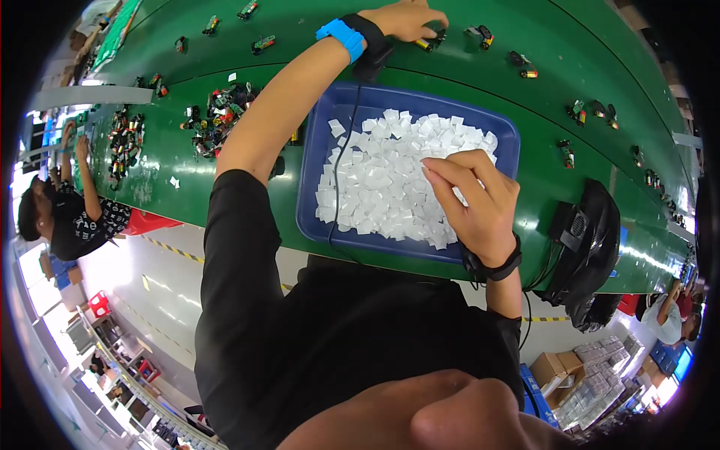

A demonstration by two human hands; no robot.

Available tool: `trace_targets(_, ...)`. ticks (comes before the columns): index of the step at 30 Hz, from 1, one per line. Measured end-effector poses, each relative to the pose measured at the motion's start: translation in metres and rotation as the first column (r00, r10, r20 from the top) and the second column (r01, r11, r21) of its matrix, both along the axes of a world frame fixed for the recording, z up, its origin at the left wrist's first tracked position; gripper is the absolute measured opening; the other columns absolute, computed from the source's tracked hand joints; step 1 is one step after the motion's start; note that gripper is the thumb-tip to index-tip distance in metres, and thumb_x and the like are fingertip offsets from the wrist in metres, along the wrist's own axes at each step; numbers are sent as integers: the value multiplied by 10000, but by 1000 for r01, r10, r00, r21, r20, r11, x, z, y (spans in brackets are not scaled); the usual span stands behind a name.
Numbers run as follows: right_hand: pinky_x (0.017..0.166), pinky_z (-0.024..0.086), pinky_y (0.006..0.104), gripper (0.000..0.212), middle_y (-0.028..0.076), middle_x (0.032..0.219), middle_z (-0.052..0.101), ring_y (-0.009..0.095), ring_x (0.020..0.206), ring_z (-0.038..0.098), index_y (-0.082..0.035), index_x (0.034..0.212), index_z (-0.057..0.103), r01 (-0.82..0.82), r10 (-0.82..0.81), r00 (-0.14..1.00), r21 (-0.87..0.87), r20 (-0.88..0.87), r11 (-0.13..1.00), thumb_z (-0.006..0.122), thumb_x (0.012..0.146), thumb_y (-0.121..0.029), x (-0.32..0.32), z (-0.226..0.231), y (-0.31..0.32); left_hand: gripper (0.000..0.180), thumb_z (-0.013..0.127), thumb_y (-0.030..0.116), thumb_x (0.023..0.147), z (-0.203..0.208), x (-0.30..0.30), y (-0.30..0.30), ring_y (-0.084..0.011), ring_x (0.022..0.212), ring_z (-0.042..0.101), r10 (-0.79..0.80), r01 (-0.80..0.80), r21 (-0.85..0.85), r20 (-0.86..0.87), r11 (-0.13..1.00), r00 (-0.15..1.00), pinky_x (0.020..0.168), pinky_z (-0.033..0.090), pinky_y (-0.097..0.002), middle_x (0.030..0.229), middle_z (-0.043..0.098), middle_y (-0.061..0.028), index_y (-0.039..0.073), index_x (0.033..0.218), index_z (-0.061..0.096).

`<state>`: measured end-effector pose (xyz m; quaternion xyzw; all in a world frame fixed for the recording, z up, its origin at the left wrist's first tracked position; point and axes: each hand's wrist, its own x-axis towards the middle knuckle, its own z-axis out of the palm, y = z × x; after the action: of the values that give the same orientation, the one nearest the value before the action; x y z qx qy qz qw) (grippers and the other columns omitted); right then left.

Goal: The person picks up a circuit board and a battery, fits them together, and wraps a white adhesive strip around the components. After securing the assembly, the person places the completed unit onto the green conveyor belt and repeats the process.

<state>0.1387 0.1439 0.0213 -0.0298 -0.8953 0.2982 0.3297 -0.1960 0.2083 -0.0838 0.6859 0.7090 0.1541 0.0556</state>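
Head view: black-and-yellow assembly (424, 45) at left hand (401, 19), cannot tell grip; flat white squares (382, 176) below right hand (484, 206), grip narrow.

A loose black tee (360, 322) is worn, with the left sleeve (238, 214) cut off around the elbow. Behind the left hand (405, 20), a bright blue band (341, 39) is wrapped beside a chunky black strap (363, 28), fitted with a dark boxy bit (372, 64) that a thin dark cable (337, 172) is trailed from. Behind the right hand (481, 196), a black wristband (505, 268) is strapped on.
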Motion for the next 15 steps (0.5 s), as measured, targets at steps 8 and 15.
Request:
trace_targets(8,539,490,245,148,58,855,657,151,692,652,-37,906,737,42,-37,998,-131,41,990,785,788,38,3,-3,6,273,695,259,898,37,9,-35,-322,783,633,-37,62,-101,231,993,972,696,492,-431,809,653,-113,36,1001,576)
trace_targets(15,603,548,257,249,97,972,697,177,849,682,-13,1133,658,129,-117,992,-417,55,900,711,890,-34,-8,-14,15,234,737,203,897,94,75,-94,-223,609,586,225,-252,-77,740,965,634,585,473,-364,734,651,-91,18,933,598)
